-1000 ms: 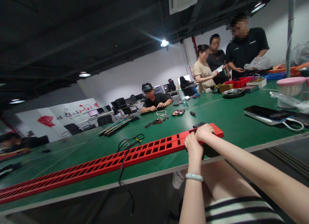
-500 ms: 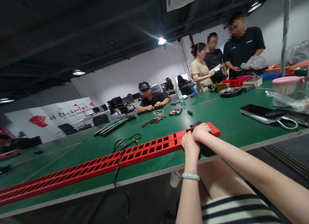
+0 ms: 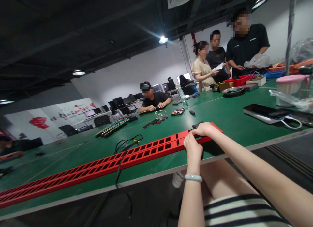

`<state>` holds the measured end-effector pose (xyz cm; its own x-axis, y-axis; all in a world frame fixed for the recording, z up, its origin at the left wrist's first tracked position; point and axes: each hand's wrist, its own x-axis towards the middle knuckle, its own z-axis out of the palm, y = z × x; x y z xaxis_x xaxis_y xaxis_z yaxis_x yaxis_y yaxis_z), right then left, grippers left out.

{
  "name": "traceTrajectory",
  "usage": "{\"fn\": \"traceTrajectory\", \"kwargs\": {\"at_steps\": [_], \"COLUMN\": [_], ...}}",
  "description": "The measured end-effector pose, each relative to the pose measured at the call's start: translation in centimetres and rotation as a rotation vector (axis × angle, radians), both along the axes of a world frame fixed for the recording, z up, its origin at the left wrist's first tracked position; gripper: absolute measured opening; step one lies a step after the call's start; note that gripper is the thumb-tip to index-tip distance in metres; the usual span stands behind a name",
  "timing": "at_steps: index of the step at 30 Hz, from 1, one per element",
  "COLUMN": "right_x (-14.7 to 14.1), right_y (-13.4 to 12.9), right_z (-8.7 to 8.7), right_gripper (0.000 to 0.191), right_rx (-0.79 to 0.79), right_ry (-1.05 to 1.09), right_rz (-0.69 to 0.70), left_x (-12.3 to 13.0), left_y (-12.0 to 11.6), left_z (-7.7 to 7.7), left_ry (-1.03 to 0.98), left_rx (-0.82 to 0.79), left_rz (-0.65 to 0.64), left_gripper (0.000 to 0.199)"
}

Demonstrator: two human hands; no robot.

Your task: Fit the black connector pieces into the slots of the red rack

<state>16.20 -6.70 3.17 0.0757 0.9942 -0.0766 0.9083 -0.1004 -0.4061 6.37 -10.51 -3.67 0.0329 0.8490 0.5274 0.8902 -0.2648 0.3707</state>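
A long red slotted frame point(image 3: 146, 151) runs from the left edge to the right of centre along the front of the green table point(image 3: 234, 122). Near its right end my left hand point(image 3: 193, 147), with a pale bangle point(image 3: 193, 178) on the wrist, has its fingers bent closed on the frame's near side. My right hand point(image 3: 204, 129) lies over the frame just beside it, fingers curled down; what they hold is hidden. A small black piece point(image 3: 197, 125) shows behind my right hand. A black cable point(image 3: 119, 165) crosses the frame and hangs over the table edge.
A phone on a white block point(image 3: 266, 113) and a pink-lidded jar point(image 3: 290, 90) stand at right. Farther back are a metal dish point(image 3: 233, 91), a red tray point(image 3: 241, 80), a bottle point(image 3: 182, 96), loose wires point(image 3: 160, 115) and a bundle of strips point(image 3: 114, 126). Several people are around the table.
My right hand has shifted slightly left and flattened over the frame, closer to my left fingertips. My left hand has barely moved.
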Motion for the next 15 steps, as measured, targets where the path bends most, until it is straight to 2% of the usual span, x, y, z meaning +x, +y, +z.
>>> {"fn": "traceTrajectory", "kwargs": {"at_steps": [3, 6, 10, 15], "right_x": [0.7, 0.9, 0.3, -0.9], "right_y": [-0.9, -2.3, -4.7, -7.2], "right_z": [0.4, 0.4, -0.3, -2.3], "right_gripper": [0.053, 0.056, 0.068, 0.064], "right_rx": [0.018, 0.121, 0.233, 0.262], "right_ry": [0.036, 0.044, 0.027, 0.004], "right_rz": [0.124, 0.117, -0.043, -0.162], "left_x": [0.0, -0.2, -0.7, -1.1], "left_y": [-0.1, -0.1, -0.2, -0.7], "left_z": [0.2, 0.3, 0.6, 0.9], "left_ry": [-0.044, -0.151, -0.393, -0.591], "left_rx": [0.006, 0.024, 0.061, 0.1], "left_rz": [-0.013, -0.026, -0.08, -0.07], "left_gripper": [0.059, 0.057, 0.049, 0.032]}}
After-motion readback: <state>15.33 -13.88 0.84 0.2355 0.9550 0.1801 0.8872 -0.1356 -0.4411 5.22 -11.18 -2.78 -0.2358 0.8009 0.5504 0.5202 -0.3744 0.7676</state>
